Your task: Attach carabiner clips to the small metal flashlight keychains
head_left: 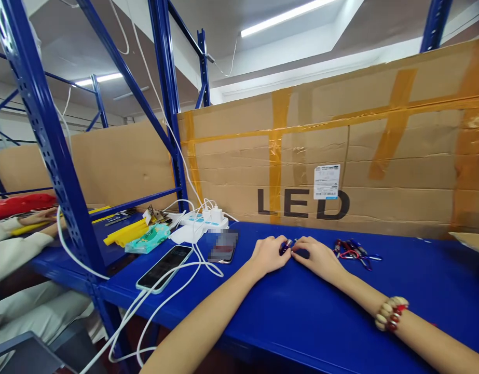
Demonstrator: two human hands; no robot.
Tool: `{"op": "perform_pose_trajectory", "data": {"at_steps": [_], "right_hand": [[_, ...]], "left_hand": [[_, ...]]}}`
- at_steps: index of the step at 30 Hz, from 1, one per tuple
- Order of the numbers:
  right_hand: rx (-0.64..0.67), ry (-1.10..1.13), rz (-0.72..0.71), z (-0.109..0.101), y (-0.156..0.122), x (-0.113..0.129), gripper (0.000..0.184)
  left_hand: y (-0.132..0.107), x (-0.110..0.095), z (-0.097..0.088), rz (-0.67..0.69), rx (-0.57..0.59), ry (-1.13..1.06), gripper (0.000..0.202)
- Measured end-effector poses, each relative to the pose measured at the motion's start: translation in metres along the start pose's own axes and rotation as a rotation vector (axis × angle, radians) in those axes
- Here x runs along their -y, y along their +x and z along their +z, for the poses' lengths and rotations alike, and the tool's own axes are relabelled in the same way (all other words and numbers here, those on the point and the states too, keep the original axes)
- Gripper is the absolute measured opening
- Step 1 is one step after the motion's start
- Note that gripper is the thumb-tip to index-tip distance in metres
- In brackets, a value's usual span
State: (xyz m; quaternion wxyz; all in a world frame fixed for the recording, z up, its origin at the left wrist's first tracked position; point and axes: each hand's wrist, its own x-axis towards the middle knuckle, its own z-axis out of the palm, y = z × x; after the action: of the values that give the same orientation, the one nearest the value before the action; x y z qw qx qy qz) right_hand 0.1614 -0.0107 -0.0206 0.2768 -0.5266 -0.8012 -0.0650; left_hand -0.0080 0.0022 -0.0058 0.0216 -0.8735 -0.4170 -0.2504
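My left hand [268, 254] and my right hand [319, 257] rest close together on the blue table [286, 311], fingers curled. Between their fingertips they pinch a small dark pen-like part [286, 245] with a metal end. What exactly it is stays hard to make out. A beaded bracelet [390, 313] circles my right wrist. Just to the right of my right hand lies a small pile of dark blue and red pen-like parts [354, 250].
A taped cardboard wall marked LED [320, 166] backs the table. To the left lie a phone [165, 267], a second blurred phone [222, 248], white cables, a power strip with chargers [206, 219], a tissue pack [148, 240] and yellow strips. Blue rack posts stand left; another person's sleeved arm [17, 244] is at far left.
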Motion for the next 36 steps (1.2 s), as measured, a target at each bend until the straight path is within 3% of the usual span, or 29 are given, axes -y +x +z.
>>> {"op": "perform_pose_trajectory", "data": {"at_steps": [5, 14, 20, 36], "right_hand": [[-0.25, 0.108, 0.033, 0.002, -0.001, -0.004, 0.03], [-0.519, 0.108, -0.008, -0.001, -0.001, 0.004, 0.029], [-0.442, 0.097, -0.095, 0.001, 0.002, 0.001, 0.025], [-0.367, 0.111, -0.157, 0.007, 0.0, -0.009, 0.018]], "left_hand": [[0.0, -0.005, 0.001, -0.003, -0.007, -0.005, 0.028], [0.002, -0.006, 0.003, 0.029, 0.05, -0.074, 0.029], [0.005, 0.001, 0.005, -0.001, 0.072, -0.139, 0.027], [0.008, 0.004, 0.01, -0.033, 0.096, -0.277, 0.027]]}}
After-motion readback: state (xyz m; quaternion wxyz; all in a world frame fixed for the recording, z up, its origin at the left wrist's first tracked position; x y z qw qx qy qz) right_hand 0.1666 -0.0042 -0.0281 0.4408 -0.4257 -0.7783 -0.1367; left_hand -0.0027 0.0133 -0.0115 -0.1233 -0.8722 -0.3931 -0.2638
